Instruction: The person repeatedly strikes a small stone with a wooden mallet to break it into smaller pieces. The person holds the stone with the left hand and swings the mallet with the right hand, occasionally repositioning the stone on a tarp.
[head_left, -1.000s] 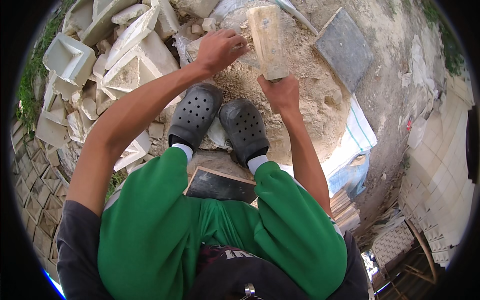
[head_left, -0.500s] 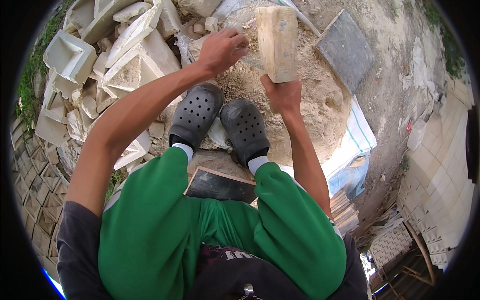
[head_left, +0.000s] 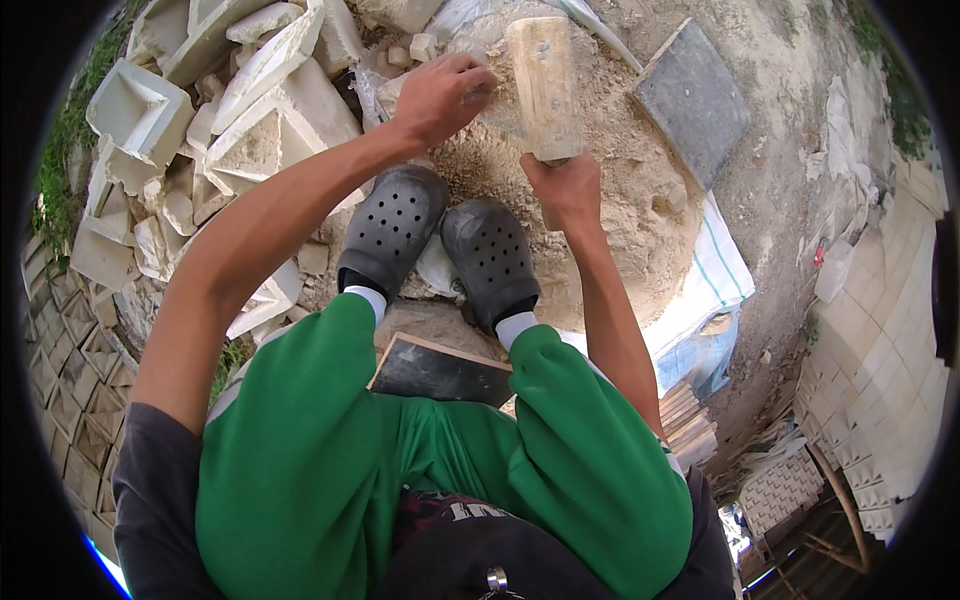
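Observation:
My right hand (head_left: 566, 192) is wrapped round the handle of a wooden mallet (head_left: 545, 88). The mallet's thick, pale block head points away from me. To its left, my left hand (head_left: 440, 98) is closed with the fingers curled in. What lies inside those fingers is hidden. A dull greyish flat edge shows between that hand and the mallet, too unclear to name. Under both hands lies a mound of crumbly, pale rubble (head_left: 630, 235), just beyond my grey clogs (head_left: 490, 250).
Broken off-white blocks (head_left: 285, 130) are heaped on the left, one of them a hollow box shape (head_left: 142, 112). A grey square slab (head_left: 692, 103) leans at the mound's right. White sacking (head_left: 722, 262) edges the mound. A dark board (head_left: 440, 372) lies between my legs.
The mallet's head has tilted left, closer to my left hand, and its handle now shows above my right fist. My left hand has hardly moved.

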